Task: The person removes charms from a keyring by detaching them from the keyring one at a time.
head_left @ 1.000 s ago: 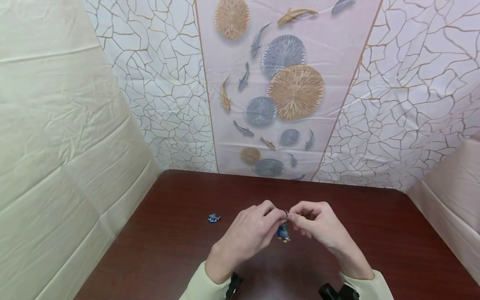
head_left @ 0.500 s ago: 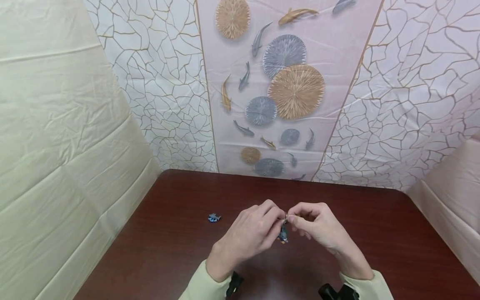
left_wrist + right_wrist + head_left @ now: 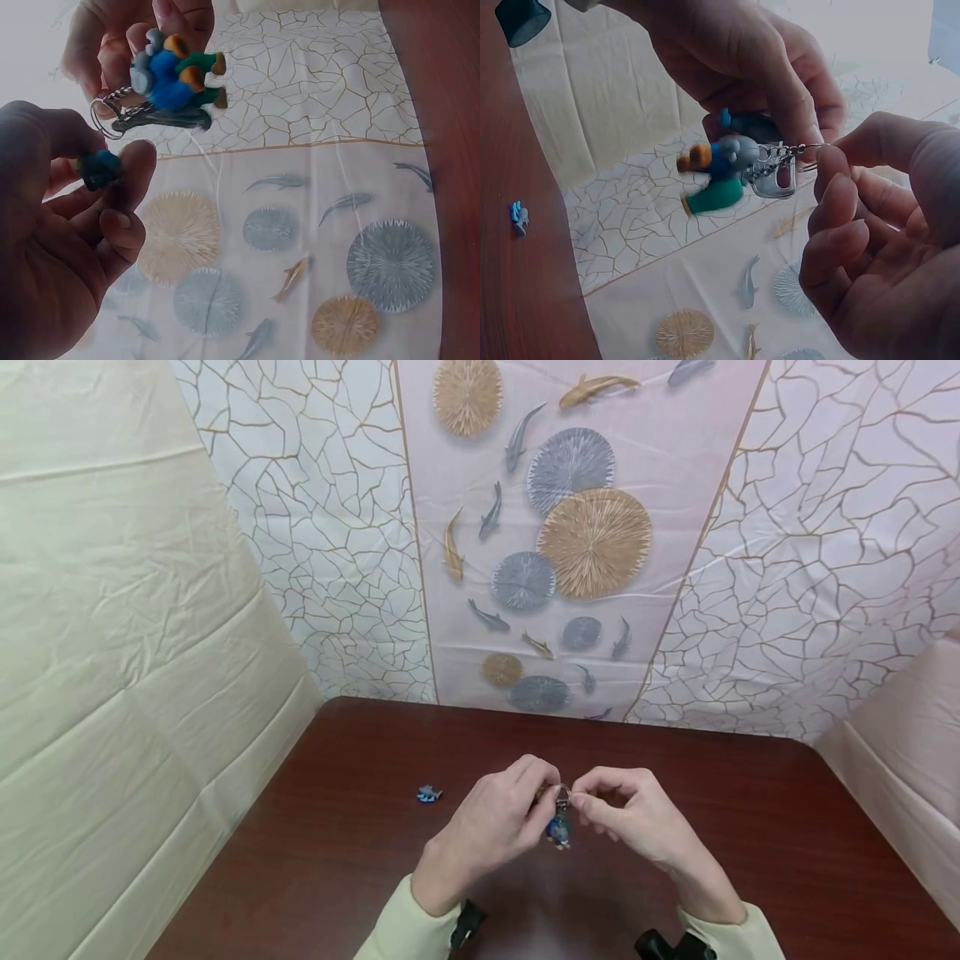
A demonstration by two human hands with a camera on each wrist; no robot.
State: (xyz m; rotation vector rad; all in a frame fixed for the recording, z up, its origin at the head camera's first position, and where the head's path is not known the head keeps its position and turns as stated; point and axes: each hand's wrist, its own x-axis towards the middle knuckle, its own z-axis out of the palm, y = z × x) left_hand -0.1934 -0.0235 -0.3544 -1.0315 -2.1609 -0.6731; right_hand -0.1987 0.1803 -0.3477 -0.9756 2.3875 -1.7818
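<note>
A metal key ring (image 3: 810, 154) with ball chains carries several small figurines in blue, green, grey and orange (image 3: 720, 161); they hang below it in the head view (image 3: 559, 832). My right hand (image 3: 637, 810) pinches the ring between thumb and forefinger. Close by on the left, my left hand (image 3: 495, 810) has curled fingers, its tips beside the ring. In the left wrist view that hand (image 3: 60, 247) pinches a small teal-blue charm (image 3: 97, 168) between thumb and fingers. The charm's full shape is hidden. A silver clasp (image 3: 776, 180) hangs by the chains.
Another small blue-grey figurine (image 3: 429, 794) lies on the dark red-brown table (image 3: 360, 860), left of my hands. Patterned cloth (image 3: 540, 568) hangs behind the table, and cream cloth (image 3: 135, 652) stands along its left side.
My left hand has drawn slightly left, so more of the ring shows between the hands. The hanging figurines have shifted a little left and turned. The figurine on the table stays put.
</note>
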